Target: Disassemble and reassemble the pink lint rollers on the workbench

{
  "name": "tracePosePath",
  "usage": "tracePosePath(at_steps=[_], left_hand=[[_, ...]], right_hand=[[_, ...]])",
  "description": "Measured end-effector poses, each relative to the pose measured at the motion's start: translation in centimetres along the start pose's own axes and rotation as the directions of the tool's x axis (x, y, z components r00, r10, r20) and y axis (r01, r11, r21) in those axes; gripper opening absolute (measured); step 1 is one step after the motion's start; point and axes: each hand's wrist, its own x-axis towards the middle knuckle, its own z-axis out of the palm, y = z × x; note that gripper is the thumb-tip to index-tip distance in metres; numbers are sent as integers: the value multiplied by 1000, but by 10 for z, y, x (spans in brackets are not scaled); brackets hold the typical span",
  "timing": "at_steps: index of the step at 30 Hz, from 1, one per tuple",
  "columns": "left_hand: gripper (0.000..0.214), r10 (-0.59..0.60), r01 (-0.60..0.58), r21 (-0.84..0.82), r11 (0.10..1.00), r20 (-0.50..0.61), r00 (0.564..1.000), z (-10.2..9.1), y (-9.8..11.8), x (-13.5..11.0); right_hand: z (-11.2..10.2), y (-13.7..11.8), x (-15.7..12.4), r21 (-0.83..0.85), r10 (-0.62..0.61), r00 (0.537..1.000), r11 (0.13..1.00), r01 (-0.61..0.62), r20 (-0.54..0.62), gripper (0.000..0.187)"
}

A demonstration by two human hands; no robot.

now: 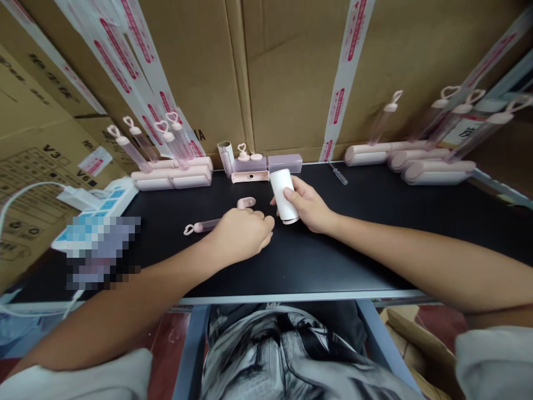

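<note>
My right hand (310, 203) is wrapped round a white roll (283, 194), which looks like a rolled paper tube, held tilted above the black tabletop. My left hand (244, 236) is closed just to the left of the roll, its fingers curled in; whatever they may hold is hidden. Behind its wrist lies a clear stick with a pink heart-shaped loop (195, 228), partly covered by the hand. A small pink oval cap (246, 203) rests just beyond my left knuckles. Farther back is an open pink shell (250, 176) with a dark round hole.
Finished-looking pink rollers with upright heart-loop handles stand at left (191, 176) and right (439, 172). A screwdriver (338, 173) lies at the back. A grey-brown tube (225, 155) leans near pink parts. A power strip (100, 208) sits left. Cardboard boxes (287, 78) wall the back.
</note>
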Motion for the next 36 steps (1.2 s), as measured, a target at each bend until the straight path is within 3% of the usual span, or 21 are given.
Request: tracePosePath(at_steps=[5, 9, 12, 15, 20, 26, 36], left_hand=[[38, -176, 176, -68, 982, 12, 984, 4, -2, 4], [52, -323, 261, -304, 916, -174, 930, 3, -17, 5], [65, -363, 161, -500, 851, -338, 868, 8, -26, 5], [57, -319, 15, -614, 789, -389, 864, 14, -32, 6], [35, -308, 0, -672, 740, -340, 889, 18, -38, 8], [43, -434, 81, -813, 577, -221, 873, 20, -46, 12], [49, -478, 103, -885, 454, -145, 866, 22, -48, 14]], right_hand=[[0, -1, 2, -51, -16, 998, 998, 19, 57, 61], [-3, -1, 2, -164, -86, 992, 981, 101, 96, 66], [-4, -3, -1, -313, -161, 974, 928, 205, 160, 69], [-6, -4, -4, -430, -214, 950, 853, 295, 228, 71], [-11, -1, -3, -546, -254, 929, 754, 365, 269, 74], [-16, 1, 0, -635, -251, 942, 695, 337, 225, 68], [-14, -2, -1, -637, -311, 907, 645, 422, 285, 51]])
